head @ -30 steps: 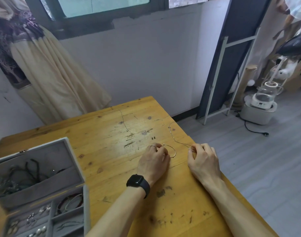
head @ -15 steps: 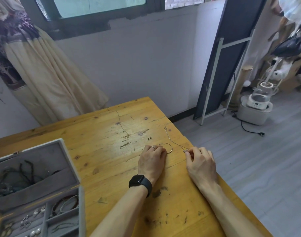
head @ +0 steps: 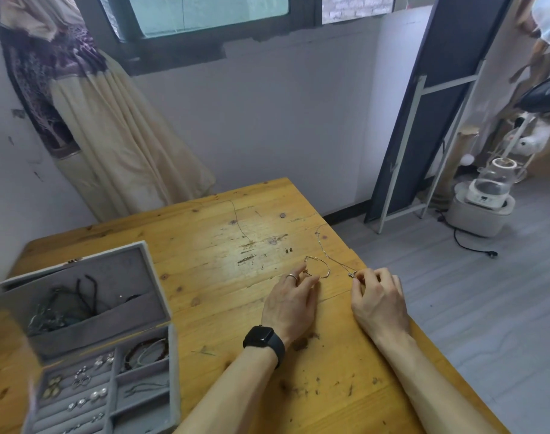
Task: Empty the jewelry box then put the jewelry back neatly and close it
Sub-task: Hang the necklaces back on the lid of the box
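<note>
A wooden table (head: pixel 205 277) is standing by a white wall (head: pixel 283 120) and a curtain (head: pixel 117 136). The open jewelry box (head: pixel 173 371) is sitting near left. The left hand (head: pixel 291 300) is pinching a gold chain (head: pixel 322 266), and the right hand (head: pixel 378 300) is pinching a silver chain (head: pixel 333 258).

Two hands, the left hand (head: pixel 291 303) and the right hand (head: pixel 378 300), are over one wooden surface (head: pixel 205 308). The left carries one watch (head: pixel 262 339) and one ring (head: pixel 292 277). Three loose strands lie on the wood: one gold loop (head: pixel 329 270), one silver chain (head: pixel 339 264) and one thin chain (head: pixel 238 223). There are two tiny studs (head: pixel 288 250). One box (head: pixel 173 364) stands open, its cords and earrings too many and too small to count. One kettle (head: pixel 489 186) is on the floor.
</note>
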Demonstrator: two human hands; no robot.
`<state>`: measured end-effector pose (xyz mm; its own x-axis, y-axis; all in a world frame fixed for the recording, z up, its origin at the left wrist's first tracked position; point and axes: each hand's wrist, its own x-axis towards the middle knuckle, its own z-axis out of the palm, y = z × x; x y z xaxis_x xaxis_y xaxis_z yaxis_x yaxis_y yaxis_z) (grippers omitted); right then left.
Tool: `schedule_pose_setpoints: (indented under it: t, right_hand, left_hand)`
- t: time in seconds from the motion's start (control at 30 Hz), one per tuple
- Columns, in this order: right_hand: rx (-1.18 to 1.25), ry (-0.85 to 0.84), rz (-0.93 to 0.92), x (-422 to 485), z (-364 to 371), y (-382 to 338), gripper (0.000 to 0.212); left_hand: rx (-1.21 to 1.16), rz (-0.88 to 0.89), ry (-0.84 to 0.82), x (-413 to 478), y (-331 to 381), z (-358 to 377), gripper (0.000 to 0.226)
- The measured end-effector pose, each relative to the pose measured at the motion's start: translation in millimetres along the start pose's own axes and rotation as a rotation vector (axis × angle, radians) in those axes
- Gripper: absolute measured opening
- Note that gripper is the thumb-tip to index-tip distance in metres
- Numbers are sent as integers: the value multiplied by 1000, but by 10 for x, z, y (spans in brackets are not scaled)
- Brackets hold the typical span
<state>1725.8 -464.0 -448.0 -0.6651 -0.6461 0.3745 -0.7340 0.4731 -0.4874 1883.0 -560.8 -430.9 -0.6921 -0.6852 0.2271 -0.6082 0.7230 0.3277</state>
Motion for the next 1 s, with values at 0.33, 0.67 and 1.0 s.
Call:
schedule_pose_setpoints:
  t: [0.33, 0.67, 1.0]
  right_hand:
    - [-162, -160, -118, 118, -38, -68, 40]
    - [-230, -537, -244, 594, 198, -203, 54]
    - [-187, -597, -222, 955, 451, -367, 59]
  left_hand:
    - [106, -70, -73, 187, -57, -112, 50]
    - [275, 36, -266, 339, -149, -62, 58]
    - [322, 53, -280, 584, -185, -94, 60]
